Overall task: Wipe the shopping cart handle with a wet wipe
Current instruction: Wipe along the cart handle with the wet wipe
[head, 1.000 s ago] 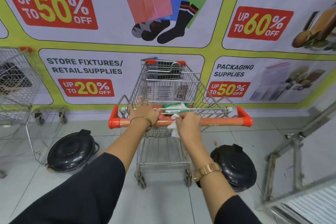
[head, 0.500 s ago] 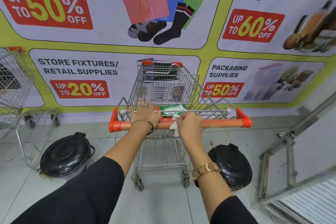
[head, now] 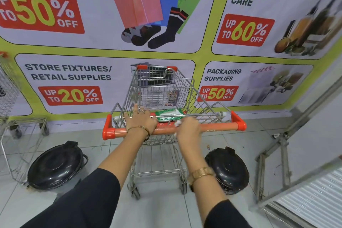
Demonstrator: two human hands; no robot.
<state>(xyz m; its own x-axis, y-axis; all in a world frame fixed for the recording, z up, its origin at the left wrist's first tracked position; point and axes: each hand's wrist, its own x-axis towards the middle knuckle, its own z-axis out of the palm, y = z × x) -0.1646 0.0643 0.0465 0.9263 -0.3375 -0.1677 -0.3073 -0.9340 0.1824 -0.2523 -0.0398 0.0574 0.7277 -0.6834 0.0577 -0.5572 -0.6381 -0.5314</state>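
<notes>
A wire shopping cart [head: 161, 89] stands in front of me with an orange handle [head: 218, 127] across its near end. My left hand [head: 141, 121] rests on the handle left of its middle, fingers spread over the bar and the basket rim. My right hand [head: 187, 128] is closed around a white wet wipe [head: 178, 123] and presses it against the handle near the middle; only a small bit of wipe shows above the fingers. A green and white wipes pack [head: 169, 114] lies in the cart's child seat just behind the handle.
Two black round lids lie on the tiled floor, one at the left [head: 55, 165] and one at the right [head: 228, 169] of the cart. Another wire cart [head: 16, 131] stands at the far left. A metal frame [head: 273, 155] leans at the right. A sale banner [head: 68, 77] covers the wall.
My right hand with the wipe has slid slightly to the right along the handle and is blurred by motion. My left hand has stayed in place.
</notes>
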